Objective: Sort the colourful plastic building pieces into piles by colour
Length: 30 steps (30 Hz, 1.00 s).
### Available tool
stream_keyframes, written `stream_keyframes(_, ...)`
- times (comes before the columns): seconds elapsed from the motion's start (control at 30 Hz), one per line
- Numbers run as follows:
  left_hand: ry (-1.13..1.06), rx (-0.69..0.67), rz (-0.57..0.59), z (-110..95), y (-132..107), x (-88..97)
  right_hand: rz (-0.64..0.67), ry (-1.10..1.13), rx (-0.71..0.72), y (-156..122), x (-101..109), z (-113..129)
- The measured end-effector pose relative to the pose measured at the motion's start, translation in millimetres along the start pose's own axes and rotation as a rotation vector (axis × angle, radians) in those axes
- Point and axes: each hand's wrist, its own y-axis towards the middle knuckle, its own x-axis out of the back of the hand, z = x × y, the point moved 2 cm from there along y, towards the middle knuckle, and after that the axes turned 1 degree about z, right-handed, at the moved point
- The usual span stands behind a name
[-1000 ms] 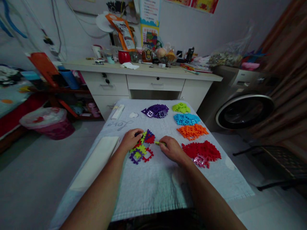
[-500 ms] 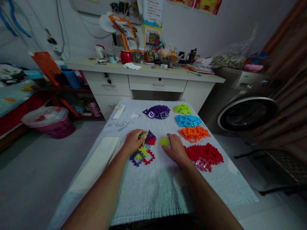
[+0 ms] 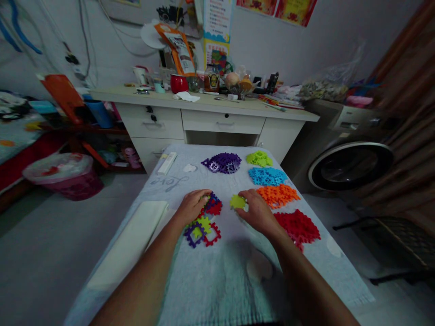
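Note:
My right hand [image 3: 258,212] has its thumb and fingers around the edge of a lime-green toothed building piece [image 3: 237,201], just above the cloth. To the left, my left hand [image 3: 194,206] curls its fingers over a small mixed group of interlocking plastic building pieces, its fingertips on them. In that group show a red piece [image 3: 215,208], a purple square frame [image 3: 195,234] with a green piece inside it, a red square frame [image 3: 213,234] and another green piece [image 3: 204,223]. My left hand hides part of the group.
Sorted piles lie on the cloth-covered table [image 3: 224,271]: purple [image 3: 222,163], lime green [image 3: 259,158], blue [image 3: 267,175], orange [image 3: 278,195] and red [image 3: 299,226]. A folded white cloth [image 3: 132,244] lies left, a white box [image 3: 167,163] behind it. Beyond stands a cluttered desk [image 3: 224,120].
My right hand has shifted slightly right together with the lime-green piece. My left hand stays over the mixed group. The whole view has tilted slightly.

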Motion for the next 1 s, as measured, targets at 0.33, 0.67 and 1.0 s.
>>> stream_keyframes(0.33, 0.023, 0.061, -0.026, -4, 1, 4.0, -0.216, -0.122, -0.171, 116, 69, -90)
stream_keyframes(0.67, 0.068, 0.069, -0.037, -2, 0, 3.7, -0.378, -0.033, -0.507, 201, 60, -169)
stream_keyframes(1.0, 0.075, 0.068, -0.037, -5, -1, 4.8, -0.433, 0.012, -0.589, 224, 41, -193)
